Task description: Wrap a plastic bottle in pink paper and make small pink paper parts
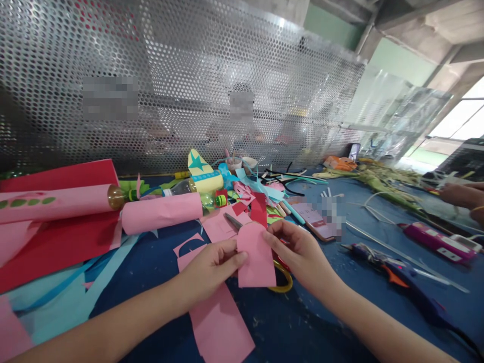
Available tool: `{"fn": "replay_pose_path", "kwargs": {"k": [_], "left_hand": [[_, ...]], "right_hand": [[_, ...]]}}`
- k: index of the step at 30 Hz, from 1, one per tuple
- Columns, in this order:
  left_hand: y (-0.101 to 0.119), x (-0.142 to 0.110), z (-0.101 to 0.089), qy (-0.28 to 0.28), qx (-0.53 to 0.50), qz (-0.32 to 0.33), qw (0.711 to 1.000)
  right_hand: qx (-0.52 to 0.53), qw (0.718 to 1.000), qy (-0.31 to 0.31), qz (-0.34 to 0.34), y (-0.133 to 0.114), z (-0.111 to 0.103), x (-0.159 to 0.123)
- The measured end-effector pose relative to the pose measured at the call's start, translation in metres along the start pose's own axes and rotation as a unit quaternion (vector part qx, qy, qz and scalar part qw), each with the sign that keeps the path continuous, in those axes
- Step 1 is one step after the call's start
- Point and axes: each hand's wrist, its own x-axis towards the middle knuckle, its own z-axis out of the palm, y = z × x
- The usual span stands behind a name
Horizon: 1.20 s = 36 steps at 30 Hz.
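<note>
Between my two hands is a small pink paper piece with a rounded top and a straight lower edge. My left hand pinches its left side between thumb and fingers. At the upper right edge, my right hand grips the same piece. Scissors with yellow handles lie behind the paper, their blade tip showing above it and the middle hidden. A longer pink paper strip rests under my left hand on the blue table. Beyond it lies a plastic bottle wrapped in pink paper.
Paper scraps are heaped behind my hands. To the right lie a phone, a blue glue gun with a cord and a purple power strip. Red paper covers the left. A perforated metal screen stands behind; another person's hand shows far right.
</note>
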Motion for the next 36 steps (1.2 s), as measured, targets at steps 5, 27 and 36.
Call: {"fn": "replay_pose_path", "kwargs": {"k": [5, 27, 36], "left_hand": [[-0.002, 0.0, -0.002, -0.026, -0.006, -0.006, 1.0], [0.007, -0.006, 0.0, -0.006, -0.001, -0.109, 0.994], [0.012, -0.003, 0.004, 0.059, -0.044, -0.07, 0.995]], "right_hand": [[0.004, 1.0, -0.002, 0.0, 0.002, 0.0, 0.001], [0.043, 0.995, 0.081, -0.037, 0.005, -0.002, 0.003], [0.1, 0.994, -0.046, 0.025, -0.004, 0.001, 0.003]]}}
